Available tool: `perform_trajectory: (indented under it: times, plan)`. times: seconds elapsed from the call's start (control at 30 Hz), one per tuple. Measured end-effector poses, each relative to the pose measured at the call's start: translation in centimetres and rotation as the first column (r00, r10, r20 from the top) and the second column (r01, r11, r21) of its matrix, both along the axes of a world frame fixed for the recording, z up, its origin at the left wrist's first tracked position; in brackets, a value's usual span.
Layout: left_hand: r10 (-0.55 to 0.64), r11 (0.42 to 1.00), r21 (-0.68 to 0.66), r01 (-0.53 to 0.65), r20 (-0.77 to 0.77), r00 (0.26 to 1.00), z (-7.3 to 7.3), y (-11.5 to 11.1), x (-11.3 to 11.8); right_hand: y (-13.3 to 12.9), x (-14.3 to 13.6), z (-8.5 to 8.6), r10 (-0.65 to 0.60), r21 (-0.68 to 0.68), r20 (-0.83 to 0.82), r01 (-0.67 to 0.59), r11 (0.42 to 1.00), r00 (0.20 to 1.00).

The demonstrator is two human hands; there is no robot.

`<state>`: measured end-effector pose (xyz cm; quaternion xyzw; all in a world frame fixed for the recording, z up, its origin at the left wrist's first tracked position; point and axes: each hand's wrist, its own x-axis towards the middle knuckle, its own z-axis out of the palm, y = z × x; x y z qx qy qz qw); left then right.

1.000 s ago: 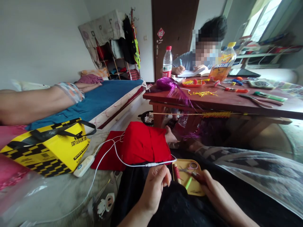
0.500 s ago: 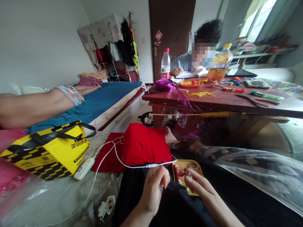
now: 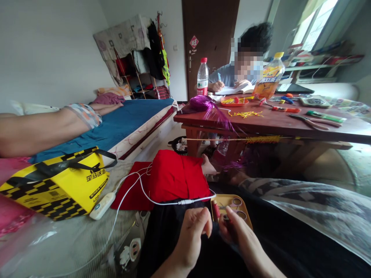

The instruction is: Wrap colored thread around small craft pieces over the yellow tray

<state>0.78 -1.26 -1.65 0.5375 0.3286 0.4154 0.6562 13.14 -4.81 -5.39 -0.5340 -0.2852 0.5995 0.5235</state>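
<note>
Over the black cloth [image 3: 211, 255] on my lap, my left hand [image 3: 193, 235] is closed, thumb pressed against curled fingers. Anything it pinches is too small or hidden to make out. To its right, my right hand [image 3: 242, 233] is also closed, with a small dark metallic band near its fingertips; what it grips, if anything, cannot be made out. A gap separates the two hands. Just beyond the right fingers lies a yellow tray [image 3: 247, 206] holding scissors [image 3: 237, 201] and a red spool of thread [image 3: 216, 210], partly covered by that hand.
Ahead is a red cloth [image 3: 176, 175] with a white cable [image 3: 166, 204] across it. The yellow bag [image 3: 87, 189] stands left. A wooden table [image 3: 278, 119] carries pliers [image 3: 311, 122], bottles and purple strands [image 3: 203, 104]. One person writes behind it; another lies on the bed [image 3: 139, 112].
My right hand has turned and its fingers have curled in, lower than before. More of the scissors in the tray shows now. My left hand has shifted only slightly.
</note>
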Motion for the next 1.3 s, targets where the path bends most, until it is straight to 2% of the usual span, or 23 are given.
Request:
perform_trajectory:
  times: [0.13,0.23,0.4,0.97,1.3]
  plan:
    - [-0.008,1.000,0.011,0.009,-0.038,0.999,-0.2,-0.2,0.1,0.1,-0.2,0.5,-0.041,0.001,0.162,0.042,0.999,0.986]
    - [-0.010,1.000,0.022,0.011,-0.048,0.999,-0.4,-0.2,0.1,0.2,-0.4,0.6,-0.065,0.013,0.196,0.063,0.998,0.978]
    - [-0.016,0.999,0.027,0.017,-0.038,0.999,-0.3,-0.1,0.0,0.3,-0.7,-0.1,-0.123,0.020,0.224,0.122,0.992,0.967]
    - [-0.011,1.000,-0.015,0.011,-0.041,0.999,0.0,-0.2,0.2,0.0,-1.1,-0.4,-0.190,0.003,0.187,0.192,0.981,0.964]
    - [-0.013,1.000,0.000,0.013,-0.050,0.999,-0.3,-0.2,0.1,0.2,-1.1,-0.6,-0.185,0.003,0.150,0.187,0.982,0.971]
